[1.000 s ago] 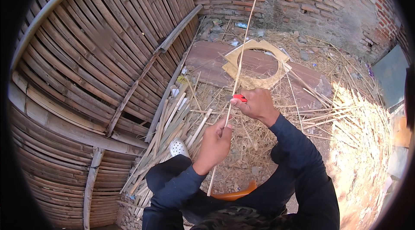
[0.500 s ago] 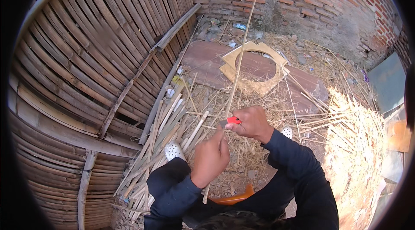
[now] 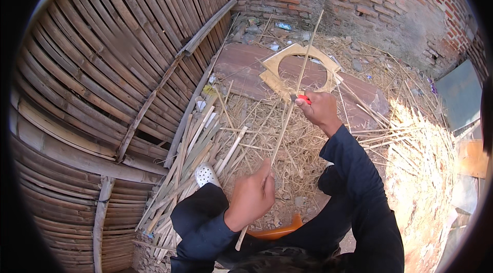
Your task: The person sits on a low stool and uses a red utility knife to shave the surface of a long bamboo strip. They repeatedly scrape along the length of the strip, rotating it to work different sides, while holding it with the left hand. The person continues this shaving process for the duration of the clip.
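Head view, looking down on a person seated on straw-covered ground. The left hand (image 3: 252,197) lies at about 6 o'clock, its grip closed around the lower part of a long thin bamboo strip (image 3: 288,115). The strip runs from beside the left forearm up toward 12 o'clock, its upper end passing in front of the brick wall (image 3: 370,1). The right hand (image 3: 321,109), just right of centre, has its grip shut on a knife with a red handle (image 3: 303,99) (only the handle end and a short dark part show), pressed against the strip about midway along it. Both forearms wear dark sleeves. Beyond the right hand, a flat square wooden frame with a round opening (image 3: 277,75) lies on a reddish slab (image 3: 241,70). At 9 o'clock stands a curved woven bamboo panel (image 3: 102,67); at its foot, a heap of split bamboo pieces (image 3: 192,155) lies near a white perforated shoe (image 3: 206,174). An orange object (image 3: 277,232) shows between the arms at 6 o'clock.
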Demonstrator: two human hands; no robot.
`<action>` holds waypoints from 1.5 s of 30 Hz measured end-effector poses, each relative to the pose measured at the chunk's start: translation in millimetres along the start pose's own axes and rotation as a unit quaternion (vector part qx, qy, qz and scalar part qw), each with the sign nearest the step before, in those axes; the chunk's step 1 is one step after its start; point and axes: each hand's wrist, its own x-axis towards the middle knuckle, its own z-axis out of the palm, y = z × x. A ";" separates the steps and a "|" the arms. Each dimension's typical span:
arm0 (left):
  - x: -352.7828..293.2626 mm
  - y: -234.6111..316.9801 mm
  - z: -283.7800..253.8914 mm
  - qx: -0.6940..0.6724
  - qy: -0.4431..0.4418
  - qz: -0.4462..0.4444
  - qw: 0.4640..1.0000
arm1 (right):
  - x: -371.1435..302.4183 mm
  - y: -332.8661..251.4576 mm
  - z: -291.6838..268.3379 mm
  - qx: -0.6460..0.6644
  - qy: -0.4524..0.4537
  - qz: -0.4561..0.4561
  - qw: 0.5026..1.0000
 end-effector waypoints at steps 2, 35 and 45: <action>-6.9 4.7 1.8 -0.020 -0.028 0.024 0.999 | 13.8 59.6 -0.7 -0.039 0.072 0.119 0.990; 24.1 3.8 9.6 -0.480 -0.094 -0.177 0.854 | -22.1 -39.8 -2.1 0.044 0.025 -0.060 0.997; -7.2 10.5 14.3 -0.381 -0.182 -0.133 0.897 | 24.7 112.6 -7.9 -0.017 0.078 0.292 0.953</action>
